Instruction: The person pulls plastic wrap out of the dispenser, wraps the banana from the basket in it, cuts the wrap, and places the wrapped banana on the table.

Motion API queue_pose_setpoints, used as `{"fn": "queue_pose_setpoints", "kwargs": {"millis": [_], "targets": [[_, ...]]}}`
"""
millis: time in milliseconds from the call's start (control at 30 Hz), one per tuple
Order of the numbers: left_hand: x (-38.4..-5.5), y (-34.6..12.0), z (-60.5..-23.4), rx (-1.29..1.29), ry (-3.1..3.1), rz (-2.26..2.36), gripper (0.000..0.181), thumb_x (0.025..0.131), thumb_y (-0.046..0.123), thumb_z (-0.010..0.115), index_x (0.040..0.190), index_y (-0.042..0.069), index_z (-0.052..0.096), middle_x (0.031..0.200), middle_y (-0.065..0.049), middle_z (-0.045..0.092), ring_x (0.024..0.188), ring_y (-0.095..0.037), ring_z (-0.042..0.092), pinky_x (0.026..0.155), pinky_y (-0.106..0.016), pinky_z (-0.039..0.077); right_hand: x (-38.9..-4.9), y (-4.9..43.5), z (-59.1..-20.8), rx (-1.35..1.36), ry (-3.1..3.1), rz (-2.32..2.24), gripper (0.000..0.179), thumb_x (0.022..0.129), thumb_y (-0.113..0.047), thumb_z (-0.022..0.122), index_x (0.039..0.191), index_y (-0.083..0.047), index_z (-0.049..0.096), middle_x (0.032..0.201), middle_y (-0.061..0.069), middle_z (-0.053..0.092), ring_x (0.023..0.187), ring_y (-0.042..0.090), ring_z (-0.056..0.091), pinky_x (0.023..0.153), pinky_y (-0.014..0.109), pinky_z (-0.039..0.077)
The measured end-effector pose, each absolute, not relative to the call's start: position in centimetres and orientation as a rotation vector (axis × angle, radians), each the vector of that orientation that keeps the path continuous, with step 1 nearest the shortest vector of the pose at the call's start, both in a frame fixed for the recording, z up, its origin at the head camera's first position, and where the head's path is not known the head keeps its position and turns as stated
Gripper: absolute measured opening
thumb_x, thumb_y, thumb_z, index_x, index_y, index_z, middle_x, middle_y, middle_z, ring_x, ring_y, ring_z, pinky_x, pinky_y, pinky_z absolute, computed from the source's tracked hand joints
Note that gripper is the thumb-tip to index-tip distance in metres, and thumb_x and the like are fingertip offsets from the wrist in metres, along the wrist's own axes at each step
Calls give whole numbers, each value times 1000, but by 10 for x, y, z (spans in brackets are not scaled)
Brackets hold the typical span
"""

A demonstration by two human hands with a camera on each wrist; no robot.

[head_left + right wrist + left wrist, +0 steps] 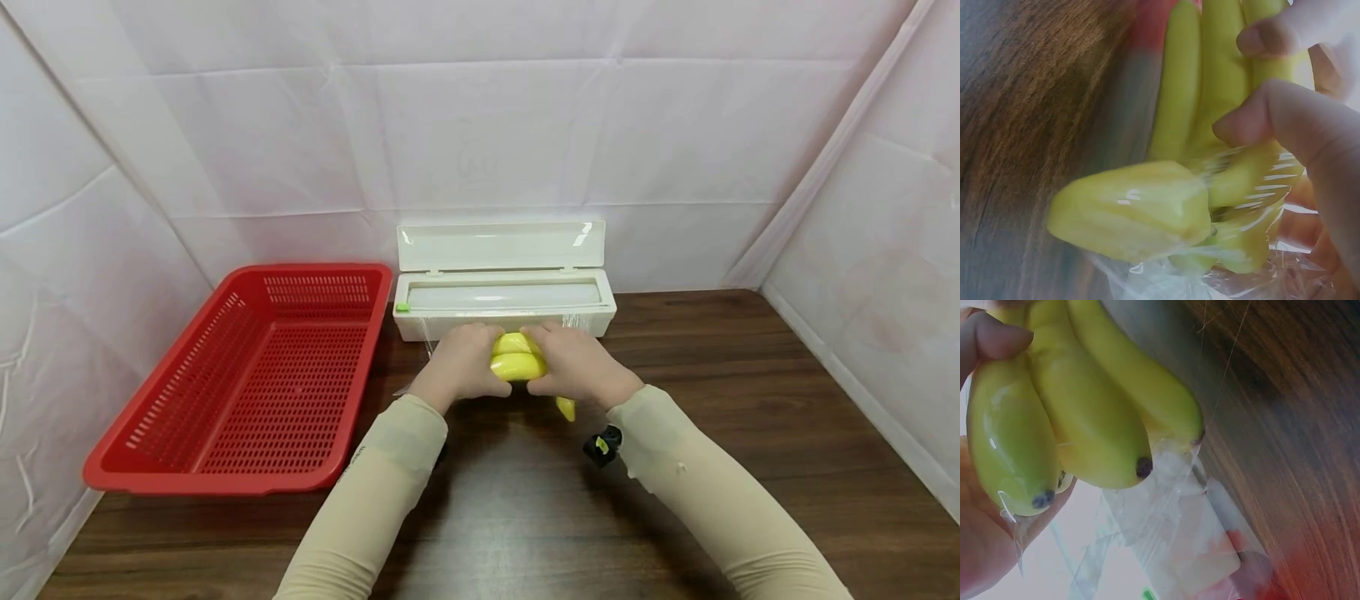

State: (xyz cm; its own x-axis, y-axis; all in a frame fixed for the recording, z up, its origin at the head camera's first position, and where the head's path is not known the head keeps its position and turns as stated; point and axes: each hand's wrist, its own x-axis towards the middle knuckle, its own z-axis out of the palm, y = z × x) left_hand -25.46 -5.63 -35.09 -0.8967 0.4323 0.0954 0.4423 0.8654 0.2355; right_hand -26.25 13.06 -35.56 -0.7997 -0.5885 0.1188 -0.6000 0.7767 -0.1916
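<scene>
A bunch of yellow bananas (pixel 517 365) is held between both hands, just in front of the white cling film box. My left hand (pixel 467 360) grips its left side, the thumb lying over the fruit in the left wrist view. My right hand (pixel 577 362) holds the other side, thumb on top in the right wrist view. Clear cling film (pixel 1154 512) clings round the banana tips and stretches toward the box. In the right wrist view, shiny film (pixel 1166 281) also covers the near banana. The fingers beneath the bunch are mostly hidden.
The cling film box (pixel 420 327) stands against the back wall with its lid (pixel 501 247) raised and a roll inside. A green slider (pixel 402 307) sits at its left end. To the left lies a red perforated basket (pixel 367 358) on the dark wooden table (pixel 510 517).
</scene>
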Motion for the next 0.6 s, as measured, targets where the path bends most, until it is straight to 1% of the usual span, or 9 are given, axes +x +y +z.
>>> {"fn": "queue_pose_setpoints", "kwargs": {"millis": [67, 133, 233, 367, 500, 600], "targets": [[-256, -57, -351, -700, -3015, -430, 39, 63, 33, 77, 92, 14, 59, 78, 1, 55, 71, -15, 50, 62, -28, 40, -263, 131, -356, 976, -2924, 346, 67, 71, -27, 71, 130, -4, 51, 105, 6, 58, 75, 17, 51, 67, 31, 44], [-257, -57, -352, -705, -3029, -466, 37, 62, 32, 77, 90, 15, 59, 77, 2, 55, 71, -15, 50, 62, -28, 39, -263, 131, -356, 977, -2944, 349, 66, 71, -28, 70, 130, -5, 51, 101, 4, 58, 74, 17, 50, 66, 30, 43], [-258, -58, -354, -722, -3047, -511, 39, 63, 32, 77, 94, 15, 62, 79, 3, 57, 73, -15, 51, 64, -28, 40, -264, 131, -356, 976, -2981, 353, 65, 71, -29, 69, 129, -6, 52, 98, 3, 56, 73, 16, 50, 65, 29, 42], [-258, -59, -354, -737, -3070, -551, 42, 64, 31, 77, 100, 14, 64, 81, 3, 59, 75, -16, 51, 66, -28, 41, -265, 131, -357, 986, -3005, 355, 60, 70, -30, 69, 123, -8, 54, 93, 1, 54, 72, 16, 49, 63, 28, 40], [-257, -59, -355, -737, -3103, -581, 37, 64, 30, 75, 94, 13, 63, 79, 2, 58, 72, -15, 51, 63, -27, 40, -267, 131, -361, 1021, -2992, 362, 53, 68, -30, 69, 115, -9, 57, 84, -1, 54, 71, 15, 47, 60, 28, 39], [-257, -59, -355, -728, -3128, -597, 36, 65, 29, 75, 95, 13, 62, 79, 1, 58, 71, -15, 50, 62, -26, 40, -269, 131, -364, 1037, -2991, 374, 47, 67, -29, 69, 110, -12, 59, 80, -3, 53, 70, 14, 47, 59, 27, 39]]}}
